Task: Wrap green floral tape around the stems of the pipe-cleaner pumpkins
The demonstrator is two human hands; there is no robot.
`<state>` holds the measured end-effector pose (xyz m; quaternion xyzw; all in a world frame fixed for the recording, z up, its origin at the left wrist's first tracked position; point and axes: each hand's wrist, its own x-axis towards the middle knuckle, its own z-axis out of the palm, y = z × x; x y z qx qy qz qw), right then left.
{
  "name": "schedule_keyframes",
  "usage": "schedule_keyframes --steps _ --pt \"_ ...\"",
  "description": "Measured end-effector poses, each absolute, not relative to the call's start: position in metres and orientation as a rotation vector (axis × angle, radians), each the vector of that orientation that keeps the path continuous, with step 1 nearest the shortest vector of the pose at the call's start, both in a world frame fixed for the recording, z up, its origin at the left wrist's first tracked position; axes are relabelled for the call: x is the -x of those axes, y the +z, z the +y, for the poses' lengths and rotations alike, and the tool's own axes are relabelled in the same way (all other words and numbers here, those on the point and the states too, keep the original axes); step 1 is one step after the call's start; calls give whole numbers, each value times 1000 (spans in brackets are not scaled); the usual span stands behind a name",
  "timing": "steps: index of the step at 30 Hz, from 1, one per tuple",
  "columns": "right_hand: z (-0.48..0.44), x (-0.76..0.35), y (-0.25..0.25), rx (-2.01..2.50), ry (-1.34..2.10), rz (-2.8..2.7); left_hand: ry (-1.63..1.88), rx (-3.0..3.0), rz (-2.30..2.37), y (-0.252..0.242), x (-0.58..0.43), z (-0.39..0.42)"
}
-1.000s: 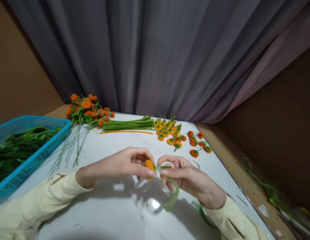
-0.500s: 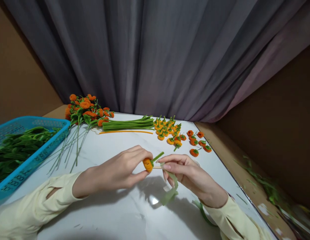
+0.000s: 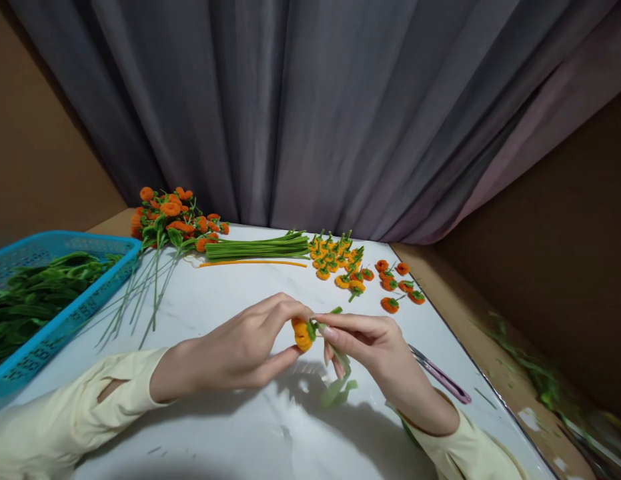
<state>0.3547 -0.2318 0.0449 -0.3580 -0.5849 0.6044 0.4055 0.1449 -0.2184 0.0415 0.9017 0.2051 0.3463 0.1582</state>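
Note:
Between the thumb and fingers of my left hand (image 3: 250,343) is a yellow-orange pipe-cleaner flower (image 3: 303,335), its green base turned to the right. A short green stem sticks out past it. My right hand (image 3: 370,347) pinches a strip of pale green tape (image 3: 337,393) close against the flower's base. The tape's loose end hangs below the right fingers, over the table. Exactly how the tape lies on the stem is hidden by my fingertips.
A blue basket (image 3: 65,333) of green leaves stands left. Behind lie orange flowers (image 3: 170,210), green pipe cleaners (image 3: 260,248), small yellow flowers (image 3: 323,273) and orange flower heads (image 3: 390,305). Pink-handled scissors (image 3: 447,383) rest beside my right wrist. A curtain (image 3: 310,113) hangs at the back.
My right hand has moved left and up against the flower's base, bringing the tape along. The flower has shifted slightly right in my left hand. The scissors have come into view.

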Motion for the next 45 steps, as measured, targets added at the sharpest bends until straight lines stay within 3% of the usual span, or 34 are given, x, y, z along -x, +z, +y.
schedule_keyframes --steps 21,45 --pt "-229 -355 49 868 1764 -1442 1056 -2890 404 40 -148 -213" --pt "-233 -361 54 895 1609 -1736 911 -2967 318 35 -143 -211"
